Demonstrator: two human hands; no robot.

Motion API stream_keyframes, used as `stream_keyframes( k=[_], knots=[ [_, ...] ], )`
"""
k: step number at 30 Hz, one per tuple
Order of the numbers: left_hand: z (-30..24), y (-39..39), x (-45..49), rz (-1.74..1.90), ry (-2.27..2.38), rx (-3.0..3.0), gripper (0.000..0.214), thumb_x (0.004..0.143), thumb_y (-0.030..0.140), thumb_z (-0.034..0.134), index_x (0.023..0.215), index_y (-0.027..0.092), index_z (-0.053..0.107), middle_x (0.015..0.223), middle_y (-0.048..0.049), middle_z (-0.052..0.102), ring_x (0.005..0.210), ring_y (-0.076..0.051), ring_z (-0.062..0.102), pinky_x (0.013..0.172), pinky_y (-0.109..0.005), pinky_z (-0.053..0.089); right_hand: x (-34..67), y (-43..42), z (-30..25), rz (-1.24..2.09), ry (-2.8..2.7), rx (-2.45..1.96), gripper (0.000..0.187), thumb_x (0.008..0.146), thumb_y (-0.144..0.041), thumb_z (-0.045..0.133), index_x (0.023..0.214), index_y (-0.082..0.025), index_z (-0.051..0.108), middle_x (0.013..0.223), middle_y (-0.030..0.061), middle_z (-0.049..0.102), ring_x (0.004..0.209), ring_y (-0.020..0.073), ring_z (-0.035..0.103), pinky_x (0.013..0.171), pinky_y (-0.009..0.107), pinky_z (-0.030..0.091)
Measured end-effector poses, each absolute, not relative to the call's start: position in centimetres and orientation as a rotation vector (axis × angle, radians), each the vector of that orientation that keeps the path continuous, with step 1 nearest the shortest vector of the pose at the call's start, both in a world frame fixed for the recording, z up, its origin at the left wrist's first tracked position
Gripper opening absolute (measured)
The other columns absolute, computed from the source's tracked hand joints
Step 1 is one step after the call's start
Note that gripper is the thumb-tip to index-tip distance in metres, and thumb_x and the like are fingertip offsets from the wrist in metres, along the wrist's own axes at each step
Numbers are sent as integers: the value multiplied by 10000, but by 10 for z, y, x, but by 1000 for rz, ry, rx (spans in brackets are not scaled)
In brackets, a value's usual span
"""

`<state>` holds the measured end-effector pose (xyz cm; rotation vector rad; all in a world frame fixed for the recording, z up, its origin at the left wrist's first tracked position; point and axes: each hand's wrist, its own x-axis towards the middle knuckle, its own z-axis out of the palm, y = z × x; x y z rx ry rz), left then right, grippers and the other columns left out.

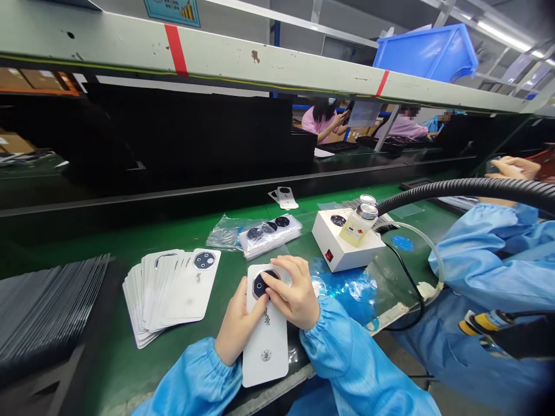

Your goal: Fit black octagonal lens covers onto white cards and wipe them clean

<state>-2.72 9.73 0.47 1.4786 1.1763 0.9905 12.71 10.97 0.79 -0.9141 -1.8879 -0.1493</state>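
Left hand (237, 326) holds a white card (265, 358); right hand (290, 292) presses its black lens (259, 284).

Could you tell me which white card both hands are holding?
The separate card under the left hand and right hand; the other cards lie fanned out.

Shiny light-blue smock sleeves (351, 361) with puffy gathered cuffs (316, 323) (elastic, by the look of it)

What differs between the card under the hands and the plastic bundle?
The card lies alone, while the plastic bundle is a stack. The card is bare, the bundle wrapped in clear plastic. The left hand and right hand touch the card, not the bundle. Both are white with dark round shapes.
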Motion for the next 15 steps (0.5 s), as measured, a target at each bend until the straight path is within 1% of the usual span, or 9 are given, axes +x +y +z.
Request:
stream_keyframes(
  k=[2, 5, 7, 9, 10, 12, 15],
  knots=[
    [6, 95, -27, 972, 1197, 1539, 284, 832, 361, 501, 1048, 177, 492, 847, -29, 613, 807, -208, 602, 706, -325, 480, 130, 107, 11, -109, -1871, -921, 255, 791, -185, 585, 1016, -289, 641, 1070, 58, 584, 971, 223, 540, 806, 431, 465],
    [8, 90, -25, 944, 1206, 1624, 240, 828, 343, 505, 1011, 188, 495, 825, -21, 626, 770, -195, 612, 687, -302, 475, 134, 102, 16, 8, -1799, -951, 224, 823, -158, 551, 1020, -247, 612, 967, 54, 552, 813, 147, 553, 696, 317, 505],
    [9, 86, -23, 913, 1199, 1671, 201, 826, 344, 510, 958, 193, 500, 755, -7, 627, 666, -177, 612, 605, -275, 464, 137, 98, 19, 79, -1748, -984, 178, 831, -145, 540, 985, -217, 593, 918, 46, 522, 745, 120, 544, 625, 266, 506],
    [10, 82, -22, 883, 1191, 1713, 176, 825, 350, 513, 909, 197, 491, 640, 18, 600, 527, -159, 580, 494, -254, 420, 138, 94, 22, 123, -1727, -1012, 111, 822, -141, 555, 904, -208, 587, 882, 36, 505, 718, 116, 536, 594, 253, 497],
    [10, 81, -22, 877, 1187, 1735, 168, 821, 349, 518, 891, 201, 482, 607, 28, 587, 488, -153, 564, 465, -250, 401, 139, 92, 23, 138, -1724, -1023, 89, 818, -137, 561, 866, -208, 583, 870, 32, 501, 718, 118, 535, 593, 254, 494],
    [12, 78, -22, 879, 1175, 1781, 150, 813, 330, 528, 872, 208, 462, 606, 32, 589, 484, -150, 565, 463, -246, 401, 139, 87, 25, 159, -1721, -1041, 77, 811, -131, 571, 823, -208, 574, 851, 26, 495, 735, 123, 535, 616, 262, 494],
    [13, 76, -22, 893, 1150, 1846, 128, 803, 296, 531, 847, 213, 444, 639, 24, 609, 523, -149, 581, 493, -242, 427, 139, 81, 28, 151, -1723, -1043, 95, 794, -105, 579, 809, -197, 565, 833, 18, 491, 732, 113, 526, 628, 258, 487]
  ],
)
